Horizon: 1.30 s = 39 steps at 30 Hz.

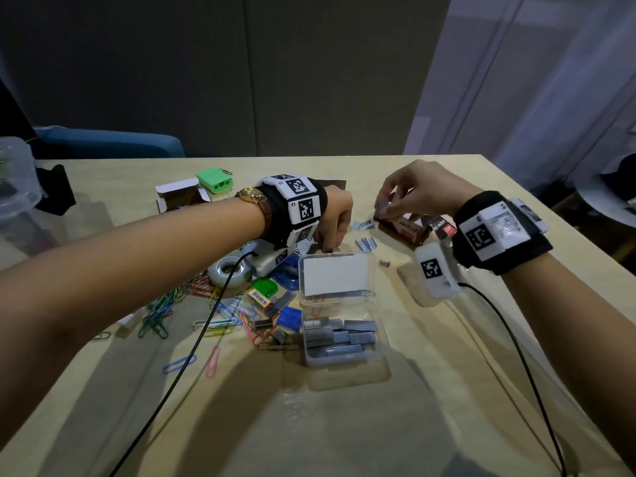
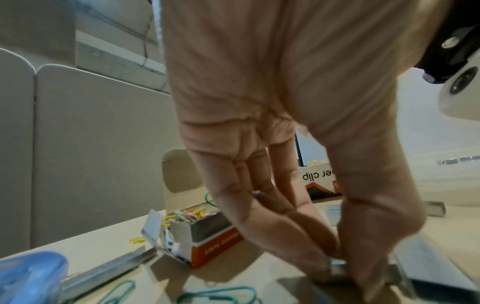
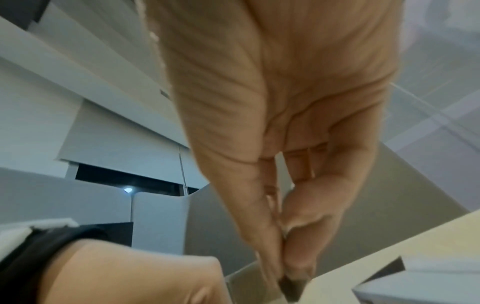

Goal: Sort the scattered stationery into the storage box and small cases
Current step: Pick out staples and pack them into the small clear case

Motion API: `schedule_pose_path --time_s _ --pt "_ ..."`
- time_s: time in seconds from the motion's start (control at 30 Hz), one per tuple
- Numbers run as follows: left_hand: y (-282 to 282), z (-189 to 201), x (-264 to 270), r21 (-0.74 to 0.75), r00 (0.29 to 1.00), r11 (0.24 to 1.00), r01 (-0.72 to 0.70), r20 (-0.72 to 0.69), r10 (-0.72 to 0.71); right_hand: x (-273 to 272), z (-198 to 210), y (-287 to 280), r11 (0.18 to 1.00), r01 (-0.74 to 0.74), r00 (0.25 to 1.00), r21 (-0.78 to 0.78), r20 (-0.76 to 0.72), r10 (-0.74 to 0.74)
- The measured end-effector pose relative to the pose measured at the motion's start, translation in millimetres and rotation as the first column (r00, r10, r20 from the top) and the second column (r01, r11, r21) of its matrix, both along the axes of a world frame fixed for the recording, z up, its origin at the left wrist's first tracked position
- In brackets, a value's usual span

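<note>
A small clear case (image 1: 373,294) lies open at the table's middle, its near half full of grey staple strips (image 1: 339,339). My left hand (image 1: 327,247) reaches down just behind the case's lid, and its fingertips pinch a staple block (image 2: 337,269) on the table. Further right, my right hand (image 1: 385,208) pinches a dark staple strip (image 3: 291,288) at the edge of a brown paper clip box (image 1: 406,228). Loose staple strips (image 1: 364,242) lie between the two hands.
Coloured paper clips (image 1: 158,315) are scattered front left, beside a tape dispenser (image 1: 229,271) and a blue stapler (image 1: 289,270). An open box of clips (image 1: 182,196) and a green sharpener (image 1: 215,180) sit further back. A clear storage tub (image 1: 17,187) stands far left.
</note>
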<state>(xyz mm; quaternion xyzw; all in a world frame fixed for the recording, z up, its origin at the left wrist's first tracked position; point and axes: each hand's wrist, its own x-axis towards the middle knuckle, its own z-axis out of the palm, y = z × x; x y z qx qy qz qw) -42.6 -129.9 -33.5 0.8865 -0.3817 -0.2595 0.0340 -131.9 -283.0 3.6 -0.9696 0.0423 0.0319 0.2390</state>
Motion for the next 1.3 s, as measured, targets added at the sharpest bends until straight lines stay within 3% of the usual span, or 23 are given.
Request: schedule_pose_path --time_s 0.13,0.27,0.4,0.5,0.6,0.83,1.03,1.17,1.3 --pt "10.6 3.3 1.9 -0.029 1.000 1.000 0.001 -0.008 -0.001 -2.6 0.6 -0.6 0.975 -0.012 0.991 0.223 0.131 -0.018" --pt "31.2 11.8 9.0 -0.168 0.996 0.983 -0.074 -0.064 0.064 -0.9 -0.8 -1.6 0.910 0.027 0.980 0.413 0.170 -0.106" --pt "50.2 19.8 10.3 -0.410 0.945 0.878 -0.247 -0.304 0.124 -2.6 -0.5 2.7 0.865 -0.001 0.979 0.502 0.177 -0.102" --pt "60.8 25.0 8.7 -0.498 0.889 0.788 -0.362 -0.438 0.131 -4.5 1.2 6.8 0.849 -0.028 0.980 0.528 0.181 -0.081" --pt "70.8 29.6 5.1 -0.489 0.792 0.741 -0.461 -0.602 0.095 -5.7 0.6 8.9 0.900 -0.016 0.964 0.435 0.245 -0.102" --pt "75.9 29.6 -4.9 -0.364 0.601 0.564 -0.741 -0.735 0.315 -7.7 0.2 24.2 0.974 -0.042 0.918 0.223 0.394 -0.050" --pt "73.5 21.9 -10.8 -0.188 0.275 0.317 -0.929 -0.927 0.254 -6.8 -1.7 29.7 0.974 -0.035 0.923 0.225 0.381 -0.055" --pt "71.2 18.2 -11.5 -0.184 0.221 0.185 -0.965 -0.954 0.203 -5.9 -2.5 26.8 0.953 -0.053 0.933 0.299 0.355 -0.060" --pt "67.3 16.7 -12.4 -0.231 0.244 0.095 -0.968 -0.957 0.157 -3.8 -6.7 26.8 0.939 -0.055 0.919 0.339 0.384 -0.085"
